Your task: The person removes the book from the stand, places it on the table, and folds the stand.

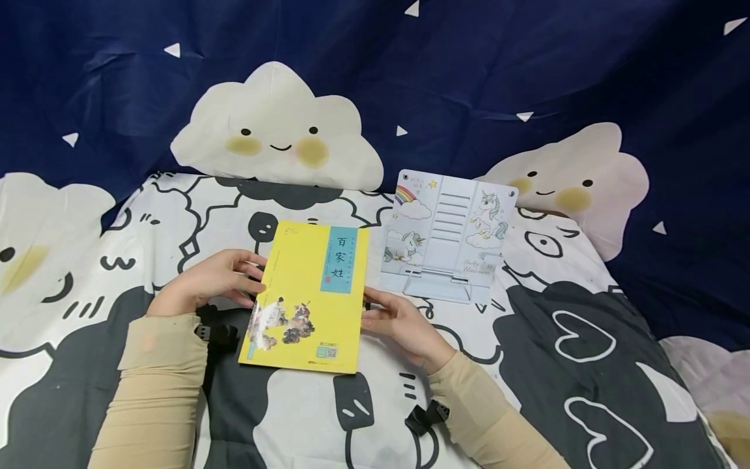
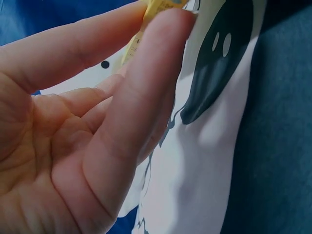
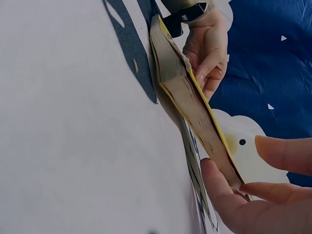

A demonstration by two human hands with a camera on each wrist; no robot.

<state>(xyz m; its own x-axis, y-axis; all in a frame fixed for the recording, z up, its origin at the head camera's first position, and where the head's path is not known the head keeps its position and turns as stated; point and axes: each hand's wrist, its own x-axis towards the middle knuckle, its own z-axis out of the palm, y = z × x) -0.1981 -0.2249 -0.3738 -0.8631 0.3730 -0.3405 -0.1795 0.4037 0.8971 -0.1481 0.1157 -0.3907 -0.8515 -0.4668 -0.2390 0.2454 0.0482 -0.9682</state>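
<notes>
A yellow book point(image 1: 305, 326) with a blue title panel and Chinese characters lies cover up between both hands. My left hand point(image 1: 225, 277) is at its left edge with bent fingers; in the left wrist view the thumb and forefinger meet at a yellow corner of the book point(image 2: 161, 6). At the right edge, my right hand point(image 1: 404, 322) pinches the book with thumb and fingertips. The right wrist view shows the page edges of the book point(image 3: 190, 107) side on, with the right fingertips point(image 3: 214, 170) at its lower end and the left hand point(image 3: 209, 53) beyond.
A white unicorn-printed book stand point(image 1: 451, 221) leans upright behind the right hand. Sheep-patterned bedding point(image 1: 387, 404) spreads under everything. Behind it hangs a dark blue cloth point(image 1: 445, 78) with smiling clouds and small white triangles. Black straps point(image 1: 428, 417) are on the wrists.
</notes>
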